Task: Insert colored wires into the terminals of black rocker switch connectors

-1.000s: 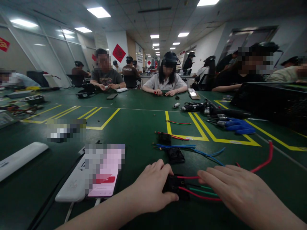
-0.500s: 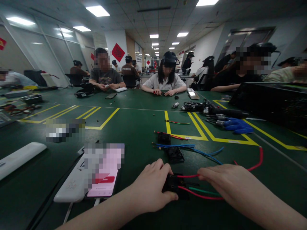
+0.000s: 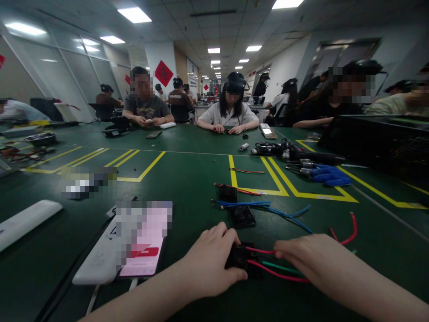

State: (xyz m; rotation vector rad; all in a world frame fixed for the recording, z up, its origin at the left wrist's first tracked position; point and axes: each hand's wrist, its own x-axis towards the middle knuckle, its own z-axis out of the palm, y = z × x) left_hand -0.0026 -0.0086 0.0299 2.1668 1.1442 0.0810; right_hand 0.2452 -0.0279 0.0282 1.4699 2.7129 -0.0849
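My left hand (image 3: 208, 261) is closed round a small black connector block (image 3: 241, 259) lying on the green table (image 3: 187, 183). Red and green wires (image 3: 278, 270) run out of the block to the right. My right hand (image 3: 310, 259) lies over these wires, its fingertips pinched on the upper red wire (image 3: 259, 251) close to the block. That red wire curls up behind my right hand (image 3: 350, 228). Two more black blocks (image 3: 244, 216) with blue wires (image 3: 268, 208) and red wires lie just beyond.
A phone (image 3: 144, 250) rests on a white box left of my hands. Tools with blue handles (image 3: 326, 175) and a black crate (image 3: 382, 143) sit at the right. A white bar (image 3: 27, 221) lies far left. Several people sit at the table's far side.
My right hand has drawn the red wire leftward and toward the block; the wire's free loop at the right has moved in and become shorter. My left hand stays on the block.
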